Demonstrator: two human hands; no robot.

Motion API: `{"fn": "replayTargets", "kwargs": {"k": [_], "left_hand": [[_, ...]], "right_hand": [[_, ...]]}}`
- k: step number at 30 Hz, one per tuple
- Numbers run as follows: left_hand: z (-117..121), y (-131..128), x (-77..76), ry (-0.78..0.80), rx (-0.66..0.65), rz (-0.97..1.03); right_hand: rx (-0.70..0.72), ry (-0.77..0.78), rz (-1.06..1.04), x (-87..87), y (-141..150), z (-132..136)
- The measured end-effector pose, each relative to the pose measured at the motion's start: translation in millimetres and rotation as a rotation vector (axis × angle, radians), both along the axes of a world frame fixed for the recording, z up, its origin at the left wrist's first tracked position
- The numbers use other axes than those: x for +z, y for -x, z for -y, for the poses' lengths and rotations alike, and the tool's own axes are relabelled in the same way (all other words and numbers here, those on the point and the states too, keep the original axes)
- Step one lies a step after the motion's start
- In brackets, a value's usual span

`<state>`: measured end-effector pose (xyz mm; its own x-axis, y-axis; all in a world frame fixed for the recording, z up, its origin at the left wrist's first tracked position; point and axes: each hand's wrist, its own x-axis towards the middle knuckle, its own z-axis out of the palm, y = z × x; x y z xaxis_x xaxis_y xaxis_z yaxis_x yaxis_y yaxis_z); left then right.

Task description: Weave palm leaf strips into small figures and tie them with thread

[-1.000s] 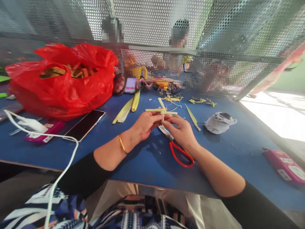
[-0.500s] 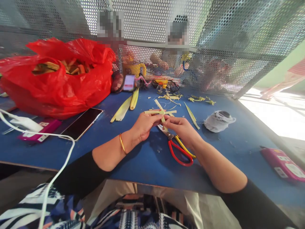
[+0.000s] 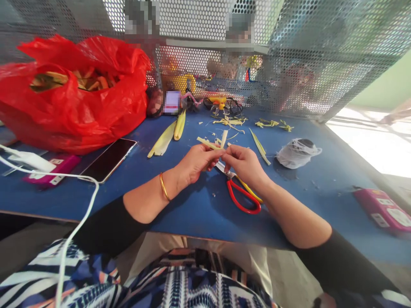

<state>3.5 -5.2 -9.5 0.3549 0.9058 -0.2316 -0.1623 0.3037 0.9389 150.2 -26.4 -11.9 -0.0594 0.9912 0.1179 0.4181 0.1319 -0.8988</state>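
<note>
Pale green leaf strips (image 3: 210,143), folded together, are pinched between my two hands above the blue table. My left hand (image 3: 199,160) grips them from the left with thumb and fingers closed. From the right, my right hand (image 3: 242,161) pinches the same strips, its fingertips nearly meeting the left thumb. Scissors (image 3: 243,197) with one red and one yellow handle lie beneath my hands, blades partly hidden. A husk-like leaf piece (image 3: 163,140) rests beyond my left hand, and a narrow green leaf strip (image 3: 259,146) beyond my right.
A large red plastic bag (image 3: 80,115) stands at the left behind a phone (image 3: 111,160) and a magenta power strip (image 3: 54,173) with a white cable. White-wrapped thread spool (image 3: 297,154) and another magenta box (image 3: 383,209) lie right. A perforated metal screen (image 3: 205,25) borders the back.
The strips were spread in a cross; now they are folded and bent upward between my fingers. My right hand has curled in closer. The view has tilted slightly.
</note>
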Motion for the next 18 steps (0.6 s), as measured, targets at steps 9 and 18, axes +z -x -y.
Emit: {"fn": "replayTargets", "kwargs": {"k": [9,18], "left_hand": [[-0.7,0.2,5.2,0.04,0.028,0.018],[-1.1,5.3,7.1,0.048,-0.13,-0.028]], "right_hand": [[0.044,0.043,-0.042,14.2,-6.0,3.2],[-0.041,0.073,-0.258,12.4,-13.4,-9.0]]}}
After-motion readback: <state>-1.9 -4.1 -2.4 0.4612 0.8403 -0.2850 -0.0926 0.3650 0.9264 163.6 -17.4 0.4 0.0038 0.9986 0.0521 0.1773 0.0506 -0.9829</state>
